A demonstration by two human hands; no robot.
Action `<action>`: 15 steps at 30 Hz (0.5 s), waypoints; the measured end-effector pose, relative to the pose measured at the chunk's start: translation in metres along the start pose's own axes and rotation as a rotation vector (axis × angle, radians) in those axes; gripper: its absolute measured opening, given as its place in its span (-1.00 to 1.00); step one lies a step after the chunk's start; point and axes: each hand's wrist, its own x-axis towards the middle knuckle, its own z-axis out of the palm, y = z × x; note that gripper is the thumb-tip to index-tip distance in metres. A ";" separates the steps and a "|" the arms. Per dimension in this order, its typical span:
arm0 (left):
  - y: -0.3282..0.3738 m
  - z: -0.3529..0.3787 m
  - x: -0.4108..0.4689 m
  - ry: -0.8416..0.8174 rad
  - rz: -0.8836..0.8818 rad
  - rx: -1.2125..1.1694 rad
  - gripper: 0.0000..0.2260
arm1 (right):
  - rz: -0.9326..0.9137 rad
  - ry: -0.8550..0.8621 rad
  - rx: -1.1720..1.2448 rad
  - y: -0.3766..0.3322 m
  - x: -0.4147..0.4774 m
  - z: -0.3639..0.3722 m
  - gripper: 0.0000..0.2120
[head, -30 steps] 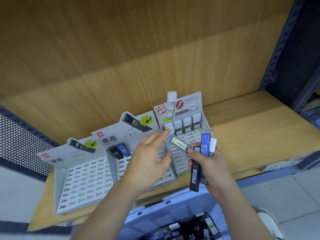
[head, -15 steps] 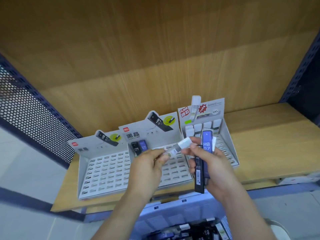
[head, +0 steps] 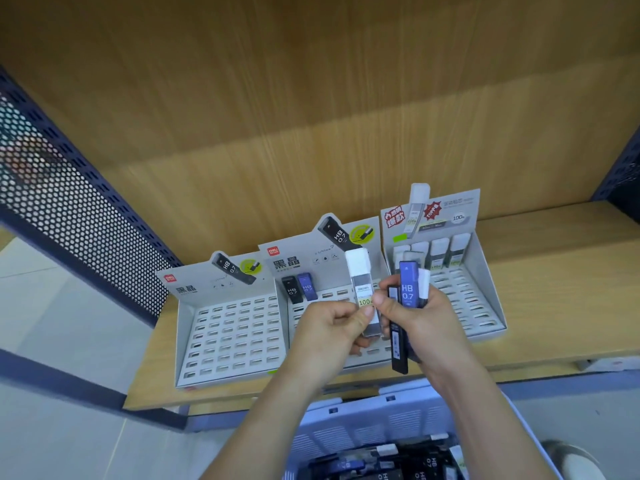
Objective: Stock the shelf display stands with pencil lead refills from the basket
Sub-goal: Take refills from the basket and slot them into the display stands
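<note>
Head view: clear refill (head: 364, 289) was held near upright, long axis close to vertical, white cap up, top leaned slightly left. It was pinched at its lower half by the left hand (head: 330, 329), thumb on the label side, other fingers curled behind. It was located in front of the middle stand (head: 304, 263), above the slots, between both hands.

Right hand (head: 424, 323) was clenched round a bundle (head: 401, 317) of refills. Blue refill (head: 408, 287) was seen label out, HB 0.7 readable, top end up. Black refill (head: 398, 344) was set just left of it, its lower end pointed down past the palm. A white-capped one was partly hidden behind the blue. Bundle axis was near vertical too.

Right thumb tip was placed just beside the clear refill; contact could not be told.

Both forearms were raised from the frame bottom and converged over the shelf (head: 554, 306) front edge.

Left stand (head: 228, 337), middle stand and right stand (head: 486, 289) were set side by side on the shelf. A stocked pair (head: 299, 288), black and blue, was seen at the middle stand's back left. A back row (head: 440, 252) of white-capped refills was seen in the right stand.

Basket (head: 381, 424) was below the shelf, under the forearms, with refills inside.
</note>
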 end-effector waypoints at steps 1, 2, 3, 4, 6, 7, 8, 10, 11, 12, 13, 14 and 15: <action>0.000 -0.002 0.002 0.004 0.004 0.065 -0.69 | 0.002 -0.004 -0.010 -0.001 0.001 0.000 -0.86; -0.001 -0.004 0.005 0.015 0.017 0.128 -0.66 | 0.004 -0.006 -0.029 -0.003 0.003 -0.001 -0.85; 0.000 -0.006 0.008 0.040 0.033 0.177 -0.68 | 0.005 -0.006 -0.059 -0.004 0.004 -0.002 -0.85; 0.004 -0.008 0.010 0.078 0.053 0.193 -0.75 | 0.008 -0.011 -0.093 -0.006 0.005 -0.004 -0.84; 0.015 -0.013 0.018 0.172 0.095 0.165 -0.76 | 0.016 -0.042 -0.147 -0.010 0.006 -0.009 -0.84; 0.021 -0.015 0.023 0.186 0.117 0.150 -0.76 | 0.018 -0.062 -0.163 -0.011 0.006 -0.012 -0.84; 0.026 -0.016 0.026 0.161 0.132 0.154 -0.80 | 0.022 -0.077 -0.176 -0.012 0.006 -0.015 -0.84; 0.037 -0.015 0.031 0.063 0.131 0.212 -0.86 | 0.038 -0.066 -0.197 -0.011 0.005 -0.025 -0.86; 0.041 -0.013 0.034 0.033 0.126 0.240 -0.86 | 0.060 -0.030 -0.178 -0.009 0.004 -0.029 -0.87; 0.043 -0.011 0.040 0.029 0.130 0.260 -0.86 | 0.094 0.020 -0.111 -0.007 0.002 -0.035 -0.90; 0.044 -0.009 0.047 0.048 0.145 0.269 -0.87 | 0.135 0.084 -0.007 -0.004 0.001 -0.040 -0.91; 0.045 -0.007 0.054 0.082 0.174 0.272 -0.89 | 0.176 0.156 0.099 -0.003 0.000 -0.046 -0.89; 0.045 -0.004 0.063 0.128 0.216 0.283 -0.88 | 0.212 0.227 0.175 -0.001 -0.001 -0.051 -0.86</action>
